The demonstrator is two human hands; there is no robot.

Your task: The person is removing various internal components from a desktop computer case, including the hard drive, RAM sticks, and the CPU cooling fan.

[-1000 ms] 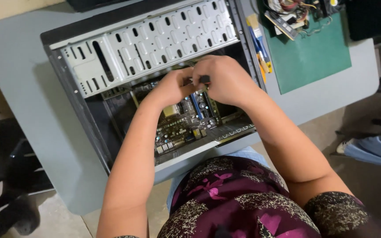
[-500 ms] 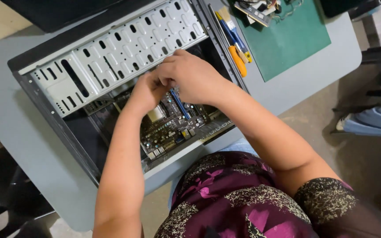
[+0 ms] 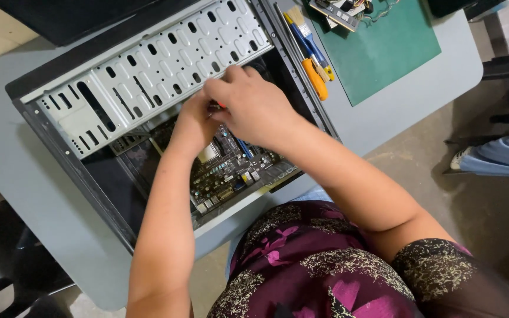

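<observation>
With your left hand (image 3: 191,125) and right hand (image 3: 253,108) pinched together on something small and red above the motherboard (image 3: 231,174), a slip could gouge that board.

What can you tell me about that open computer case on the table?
The computer case lies on its side on the grey table, side panel off. Its frame looks like dark metal, with a pale perforated metal drive cage across the upper part. Inside lies a dark circuit board with small connectors. The left hand and right hand reach into it above the board. Screwdrivers lie along its right edge.
</observation>
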